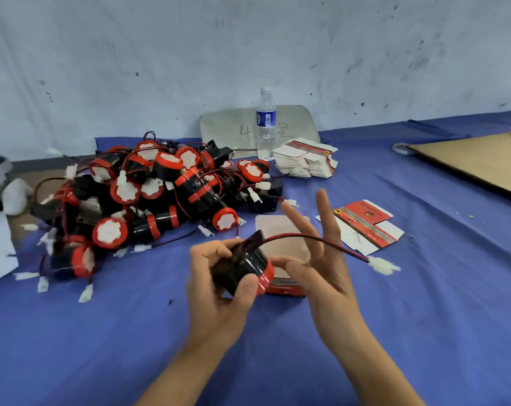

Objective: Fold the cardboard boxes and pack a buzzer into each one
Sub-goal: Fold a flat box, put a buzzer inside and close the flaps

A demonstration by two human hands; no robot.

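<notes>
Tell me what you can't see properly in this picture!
All in the head view:
- the folded box: mostly hidden behind the left hand, the right hand and the buzzer.
- the buzzer's red end: partly covered by the left thumb.
- the white plug on its wire: blurred.
- print on the flat box: too small to read.
- the cardboard sheet: cut off by the right edge.

My left hand (216, 288) grips the buzzer (240, 268), fingers and thumb curled round it; my right hand (324, 271) beside it, fingers splayed upward
</notes>
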